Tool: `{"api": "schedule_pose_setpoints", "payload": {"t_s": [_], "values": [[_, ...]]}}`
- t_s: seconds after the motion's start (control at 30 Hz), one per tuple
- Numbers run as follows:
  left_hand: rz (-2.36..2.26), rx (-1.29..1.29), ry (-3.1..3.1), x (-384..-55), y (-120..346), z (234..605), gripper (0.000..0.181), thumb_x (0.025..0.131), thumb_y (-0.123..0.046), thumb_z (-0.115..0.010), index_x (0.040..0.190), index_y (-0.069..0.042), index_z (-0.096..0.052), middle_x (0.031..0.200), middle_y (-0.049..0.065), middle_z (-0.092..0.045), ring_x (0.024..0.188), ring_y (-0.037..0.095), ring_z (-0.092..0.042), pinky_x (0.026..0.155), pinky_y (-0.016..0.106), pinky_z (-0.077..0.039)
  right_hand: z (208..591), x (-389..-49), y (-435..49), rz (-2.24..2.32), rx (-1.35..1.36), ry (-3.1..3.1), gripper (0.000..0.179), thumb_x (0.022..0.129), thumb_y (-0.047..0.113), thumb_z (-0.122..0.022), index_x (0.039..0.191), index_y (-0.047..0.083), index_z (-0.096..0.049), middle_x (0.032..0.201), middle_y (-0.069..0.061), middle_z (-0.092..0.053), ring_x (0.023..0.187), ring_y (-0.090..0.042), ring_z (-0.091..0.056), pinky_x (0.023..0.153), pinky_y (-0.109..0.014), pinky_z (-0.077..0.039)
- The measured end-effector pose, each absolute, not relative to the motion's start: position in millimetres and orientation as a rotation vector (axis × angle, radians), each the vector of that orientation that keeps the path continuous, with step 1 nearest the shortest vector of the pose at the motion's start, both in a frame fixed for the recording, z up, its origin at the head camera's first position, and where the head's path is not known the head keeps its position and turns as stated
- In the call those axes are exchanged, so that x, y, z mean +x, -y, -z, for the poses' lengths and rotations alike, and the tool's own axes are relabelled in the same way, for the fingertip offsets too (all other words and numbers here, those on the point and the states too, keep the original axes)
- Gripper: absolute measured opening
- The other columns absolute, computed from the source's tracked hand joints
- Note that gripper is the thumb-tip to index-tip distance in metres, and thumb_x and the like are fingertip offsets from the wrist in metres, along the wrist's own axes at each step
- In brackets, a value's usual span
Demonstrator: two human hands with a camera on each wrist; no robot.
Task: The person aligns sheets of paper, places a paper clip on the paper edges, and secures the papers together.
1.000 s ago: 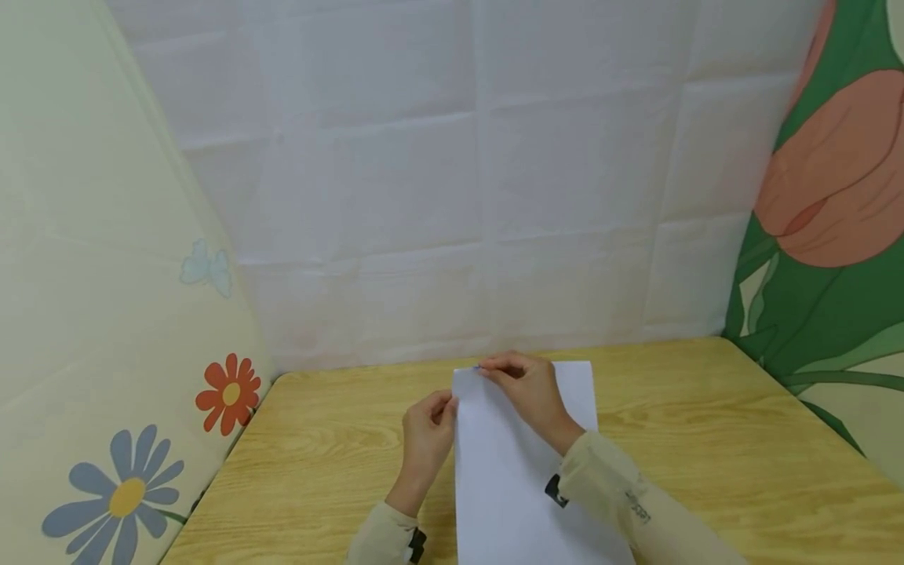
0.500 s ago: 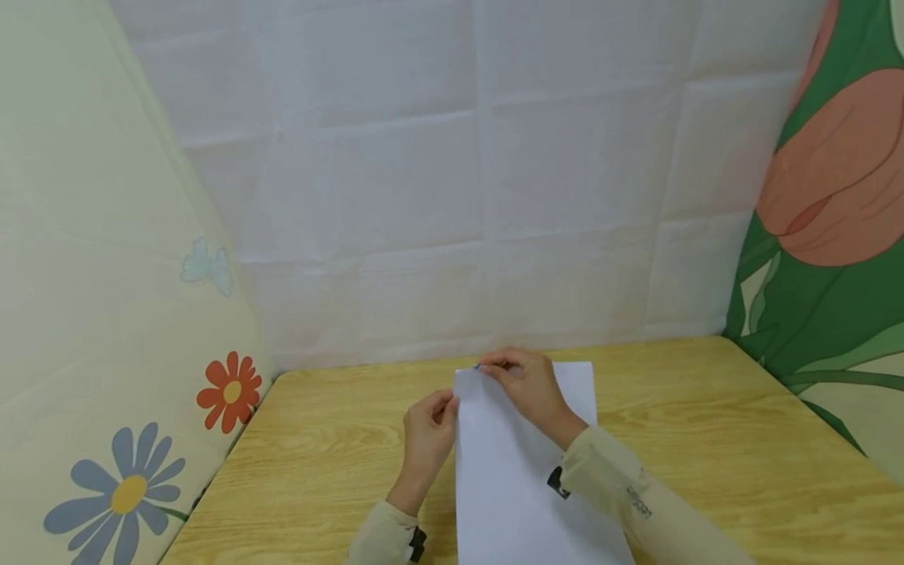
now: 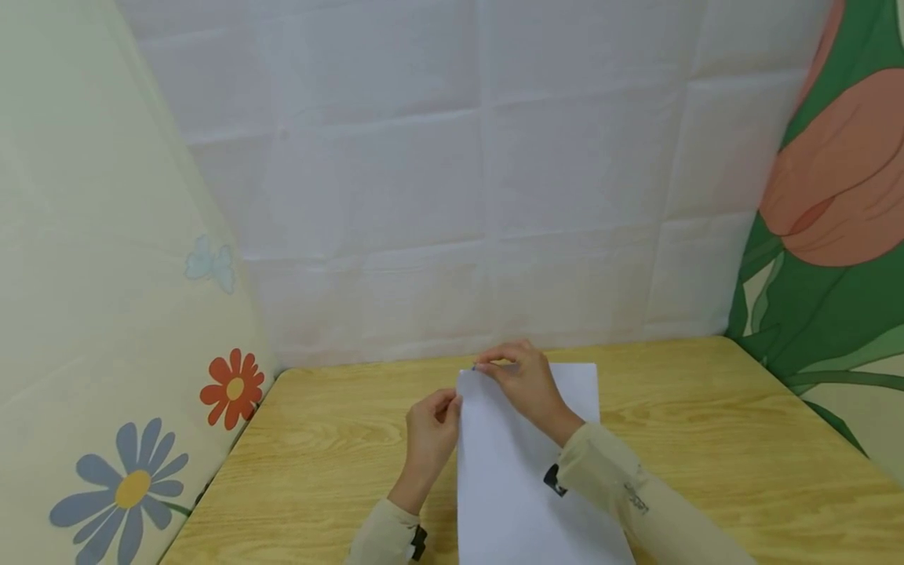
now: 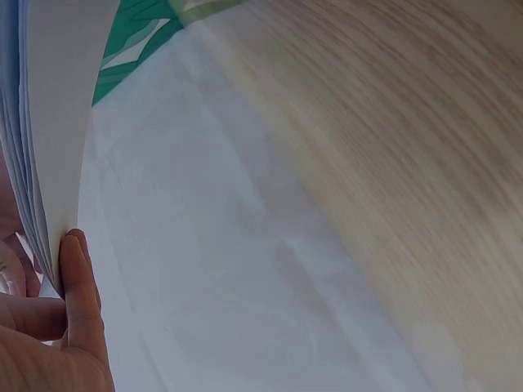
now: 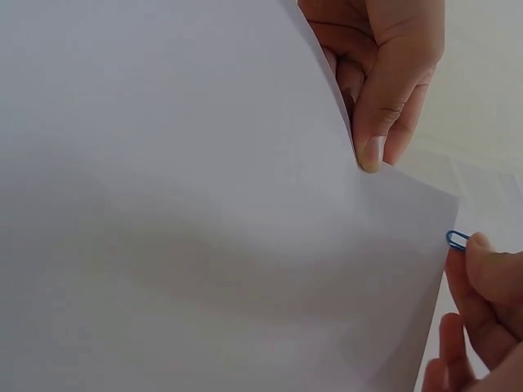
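Several white paper sheets (image 3: 526, 479) form a stack, held tilted up above the table; their layered edges show in the left wrist view. My left hand (image 3: 429, 428) pinches the stack's left edge below the top corner, thumb on the near face and fingers behind. Between thumb and forefinger, my right hand (image 3: 526, 384) holds a blue paper clip (image 5: 457, 239) at the top edge close to that same corner. The clip's looped end reaches the paper's edge in the right wrist view; whether it has slid over any sheet I cannot tell.
A wood-grain table (image 3: 325, 439) lies beneath. Behind it hangs a creased white cloth (image 3: 381, 196). Flower-printed panels stand at the left (image 3: 85, 314) and the right (image 3: 833, 329).
The right hand has shifted slightly left along the top edge with the paper clip, closer to the corner. The left hand keeps its pinch on the paper. The view has drifted slightly.
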State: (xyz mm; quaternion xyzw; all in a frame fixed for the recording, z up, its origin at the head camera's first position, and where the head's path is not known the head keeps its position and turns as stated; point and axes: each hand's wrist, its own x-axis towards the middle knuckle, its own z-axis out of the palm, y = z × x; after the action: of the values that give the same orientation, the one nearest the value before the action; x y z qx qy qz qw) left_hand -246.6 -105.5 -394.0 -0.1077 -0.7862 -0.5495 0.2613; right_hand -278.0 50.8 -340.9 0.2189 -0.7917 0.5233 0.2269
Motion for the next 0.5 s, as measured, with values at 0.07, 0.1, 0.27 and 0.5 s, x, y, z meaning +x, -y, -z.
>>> {"api": "schedule_pose_setpoints", "payload": {"t_s": [0.07, 0.1, 0.27, 0.5], "values": [[1.491, -0.288, 2.133, -246.8, 104.9, 393.9, 0.008, 0.086, 0.008, -0.064, 0.089, 0.006, -0.071, 0.077, 0.013, -0.07, 0.061, 0.009, -0.058, 0.054, 0.019, -0.048, 340.3, -277.6, -50.1, -1.446, 0.608, 2.178, 0.009, 0.078, 0.01, -0.078, 0.087, 0.01, -0.077, 0.087, 0.0, -0.073, 0.087, -0.018, -0.056, 0.078, -0.035, -0.043], [1.493, -0.285, 2.137, -246.9, 104.7, 393.9, 0.009, 0.086, 0.009, -0.064, 0.089, 0.005, -0.071, 0.077, 0.013, -0.07, 0.061, 0.008, -0.058, 0.054, 0.02, -0.048, 340.2, -277.4, -49.8, -1.449, 0.609, 2.178, 0.009, 0.078, 0.01, -0.078, 0.087, 0.01, -0.077, 0.087, 0.0, -0.073, 0.087, -0.018, -0.056, 0.078, -0.035, -0.043], [1.475, -0.294, 2.138, -245.8, 104.1, 393.8, 0.009, 0.086, 0.008, -0.064, 0.09, 0.005, -0.072, 0.078, 0.013, -0.07, 0.061, 0.008, -0.058, 0.055, 0.021, -0.049, 339.7, -276.9, -48.8, -1.449, 0.615, 2.178, 0.009, 0.079, 0.01, -0.078, 0.087, 0.01, -0.077, 0.087, 0.0, -0.072, 0.085, -0.018, -0.055, 0.077, -0.034, -0.043], [1.464, -0.303, 2.14, -244.6, 103.5, 395.0, 0.01, 0.086, 0.008, -0.064, 0.091, 0.005, -0.072, 0.077, 0.012, -0.069, 0.06, 0.006, -0.056, 0.054, 0.02, -0.048, 338.7, -280.4, -49.1, -1.4, 0.639, 2.191, 0.009, 0.078, 0.01, -0.078, 0.087, 0.008, -0.076, 0.088, -0.003, -0.073, 0.085, -0.024, -0.058, 0.077, -0.036, -0.045]]}}
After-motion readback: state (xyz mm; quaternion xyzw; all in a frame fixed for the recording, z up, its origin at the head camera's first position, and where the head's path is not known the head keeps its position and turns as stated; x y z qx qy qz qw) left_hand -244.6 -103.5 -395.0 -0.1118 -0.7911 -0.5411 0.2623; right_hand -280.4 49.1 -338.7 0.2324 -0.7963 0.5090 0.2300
